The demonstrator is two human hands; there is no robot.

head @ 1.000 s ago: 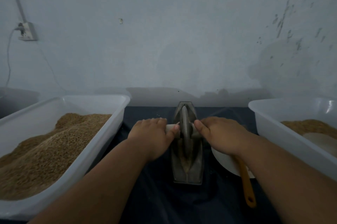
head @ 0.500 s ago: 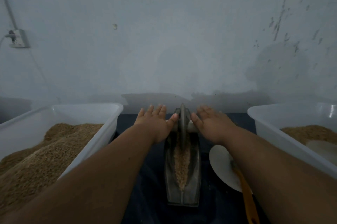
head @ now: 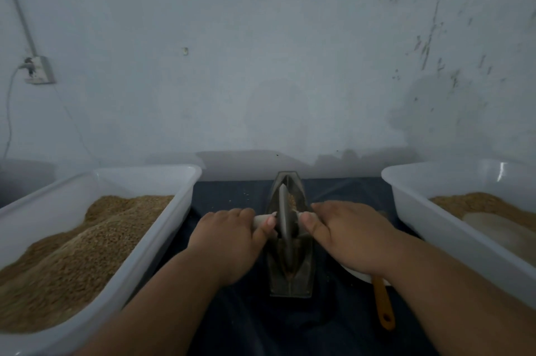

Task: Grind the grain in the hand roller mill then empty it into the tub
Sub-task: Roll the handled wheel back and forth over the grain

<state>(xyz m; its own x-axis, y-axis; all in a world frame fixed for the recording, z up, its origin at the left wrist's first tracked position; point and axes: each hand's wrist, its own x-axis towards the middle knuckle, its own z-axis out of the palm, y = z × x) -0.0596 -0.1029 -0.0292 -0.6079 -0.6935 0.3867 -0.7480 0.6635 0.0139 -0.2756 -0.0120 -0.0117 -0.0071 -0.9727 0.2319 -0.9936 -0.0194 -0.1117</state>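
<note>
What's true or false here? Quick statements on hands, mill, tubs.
1. Left hand and right hand each grip the roller's handle, either side of the wheel. True.
2. The left tub is empty. False: it is heaped with grain.
3. An orange-handled scoop lies right of the mill. True.
4. The mill sits inside the right tub. False: it sits on dark cloth between the tubs.

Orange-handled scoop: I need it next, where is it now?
Head view, right side: the orange-handled scoop lies on the dark cloth between the mill trough and the right tub, its bowl partly hidden under the right hand.
</note>
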